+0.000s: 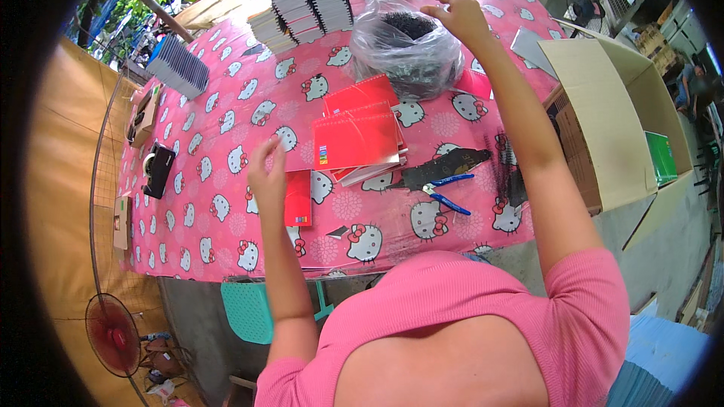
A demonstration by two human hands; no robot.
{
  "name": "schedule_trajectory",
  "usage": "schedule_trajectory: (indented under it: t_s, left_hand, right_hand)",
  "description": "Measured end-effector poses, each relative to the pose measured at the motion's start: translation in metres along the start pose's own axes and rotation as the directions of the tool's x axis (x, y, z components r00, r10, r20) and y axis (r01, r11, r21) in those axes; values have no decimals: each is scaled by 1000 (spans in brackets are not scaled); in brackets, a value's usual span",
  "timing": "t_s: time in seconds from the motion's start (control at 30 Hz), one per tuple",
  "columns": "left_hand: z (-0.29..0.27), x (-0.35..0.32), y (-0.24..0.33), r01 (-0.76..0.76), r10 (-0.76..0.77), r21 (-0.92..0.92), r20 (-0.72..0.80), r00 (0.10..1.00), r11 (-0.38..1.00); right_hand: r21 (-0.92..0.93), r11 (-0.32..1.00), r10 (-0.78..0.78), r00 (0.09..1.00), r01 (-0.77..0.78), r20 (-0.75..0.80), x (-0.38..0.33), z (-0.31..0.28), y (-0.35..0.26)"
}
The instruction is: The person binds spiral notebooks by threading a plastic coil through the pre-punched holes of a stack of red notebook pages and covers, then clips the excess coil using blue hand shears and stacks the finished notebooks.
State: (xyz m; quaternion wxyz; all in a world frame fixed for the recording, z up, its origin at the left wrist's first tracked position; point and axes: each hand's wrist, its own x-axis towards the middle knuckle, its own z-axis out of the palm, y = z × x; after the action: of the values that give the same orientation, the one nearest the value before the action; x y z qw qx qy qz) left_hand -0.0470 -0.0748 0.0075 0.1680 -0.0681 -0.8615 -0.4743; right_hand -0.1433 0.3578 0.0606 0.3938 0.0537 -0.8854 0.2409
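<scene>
Two bare hands, well apart over the table: the right hand is the nearer one to the clear plastic bag, the left hand the nearer one to the red notebooks. Relation that counts: black coils in the bag's mouth lie left of the right fingers and slightly toward the table's near edge; fingertips point left, height above the bag unclear. Coils are tangled, so no single long axis to read. Right fingers bent, thin coil in the pinch or not: cannot tell. Left fingers parted, nothing seen in them. Notebook stack sits mid-table, between left hand and bag, top cover's long axis running roughly left-right, parallel to the near edge. Single red notebook beside the left wrist, closer to that edge. Blue-handled pliers right of it, near the same edge, neither hand on them.
</scene>
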Motion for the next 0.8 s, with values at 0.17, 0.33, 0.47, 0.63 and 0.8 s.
schedule_trajectory:
  t_s: [0.17, 0.33, 0.47, 0.63, 0.8]
  left_hand:
    - [58, 38, 95, -485, 400, 13, 546, 736, 875]
    - [91, 65, 70, -383, 167, 159, 705, 689, 910]
    - [97, 99, 71, -93, -73, 148, 832, 550, 985]
    - [83, 82, 91, -195, 94, 81, 659, 746, 977]
    - [53, 40, 130, -280, 293, -96, 441, 848, 955]
  right_hand:
    - [-278, 938, 301, 882, -207, 361, -85, -31, 3]
    - [-642, 698, 679, 578, -317, 453, -207, -56, 6]
    - [-602, 667, 716, 600, -438, 357, -240, -51, 18]
    - [-591, 634, 740, 613, -499, 277, -234, -56, -9]
    - [-507, 662, 730, 629, -552, 269, -232, -73, 1]
